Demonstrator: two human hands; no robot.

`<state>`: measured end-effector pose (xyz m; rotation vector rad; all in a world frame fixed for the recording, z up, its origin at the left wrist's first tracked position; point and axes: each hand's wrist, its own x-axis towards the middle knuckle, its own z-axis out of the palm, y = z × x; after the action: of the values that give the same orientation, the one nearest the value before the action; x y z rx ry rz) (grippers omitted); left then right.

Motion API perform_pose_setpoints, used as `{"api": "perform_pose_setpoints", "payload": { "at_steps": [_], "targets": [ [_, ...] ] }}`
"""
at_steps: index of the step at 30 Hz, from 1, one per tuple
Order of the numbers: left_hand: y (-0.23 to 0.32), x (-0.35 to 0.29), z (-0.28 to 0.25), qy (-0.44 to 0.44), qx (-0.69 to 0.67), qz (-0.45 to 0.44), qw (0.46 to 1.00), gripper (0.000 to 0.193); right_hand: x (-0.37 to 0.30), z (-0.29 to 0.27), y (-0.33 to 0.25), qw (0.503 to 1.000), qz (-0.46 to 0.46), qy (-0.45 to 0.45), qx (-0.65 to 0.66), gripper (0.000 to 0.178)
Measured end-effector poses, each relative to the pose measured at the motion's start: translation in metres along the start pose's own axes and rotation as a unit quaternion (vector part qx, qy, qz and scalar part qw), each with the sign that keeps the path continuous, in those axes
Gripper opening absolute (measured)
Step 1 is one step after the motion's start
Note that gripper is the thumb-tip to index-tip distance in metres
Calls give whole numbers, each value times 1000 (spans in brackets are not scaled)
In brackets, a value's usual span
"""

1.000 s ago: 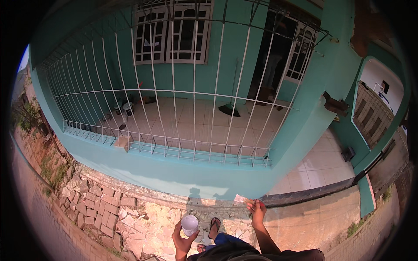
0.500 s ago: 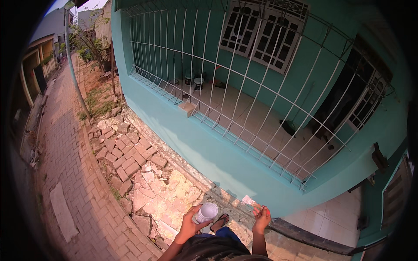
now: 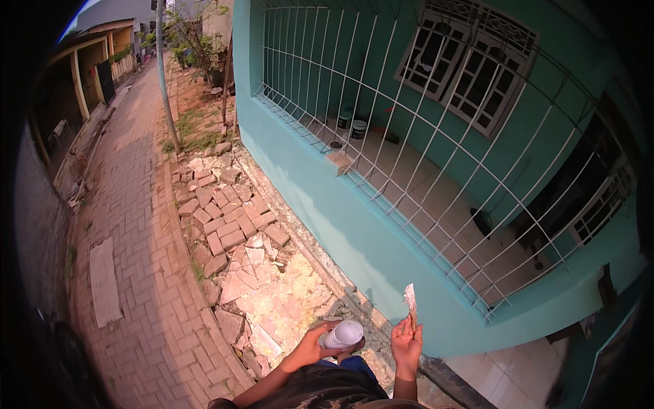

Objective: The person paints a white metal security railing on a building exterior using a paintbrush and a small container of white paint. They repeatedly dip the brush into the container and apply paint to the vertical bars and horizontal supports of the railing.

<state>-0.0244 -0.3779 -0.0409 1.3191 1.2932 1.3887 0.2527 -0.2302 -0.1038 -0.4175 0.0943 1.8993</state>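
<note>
In my left hand (image 3: pixel 308 348) is a whitish cup (image 3: pixel 346 333), its round rim facing up; the fingers wrap its side. My right hand (image 3: pixel 407 346) is closed round the handle of a paintbrush (image 3: pixel 410 298). The brush points up, its bristles coated with white paint, and stands out in front of the turquoise wall (image 3: pixel 306 204). Whether the bristles touch the wall, I cannot tell. Beneath the cup, my foot is mostly hidden.
A white metal grille (image 3: pixel 402 143) rises from the low wall, with a small box (image 3: pixel 338 162) on its ledge. Paint buckets (image 3: pixel 358 129) stand behind it. Loose paving bricks (image 3: pixel 231 221) and broken slabs (image 3: pixel 248 283) lie along the wall's foot, beside a brick path (image 3: pixel 146 259).
My right hand has turned the paintbrush from slanting left to upright and lifted its tip. The cup has shifted slightly right in view, and the whole scene has swung to the right.
</note>
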Motion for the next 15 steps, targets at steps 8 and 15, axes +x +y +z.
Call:
{"api": "perform_pose_setpoints", "payload": {
  "at_steps": [8, 15],
  "targets": [
    [19, 21, 11, -157, -95, 52, 982, 82, -1, 73, 66, 957, 238, -52, 156, 43],
    [19, 24, 14, -142, -151, 8, 978, 77, -2, 90, 87, 947, 253, -132, 145, 42]
  ]
}}
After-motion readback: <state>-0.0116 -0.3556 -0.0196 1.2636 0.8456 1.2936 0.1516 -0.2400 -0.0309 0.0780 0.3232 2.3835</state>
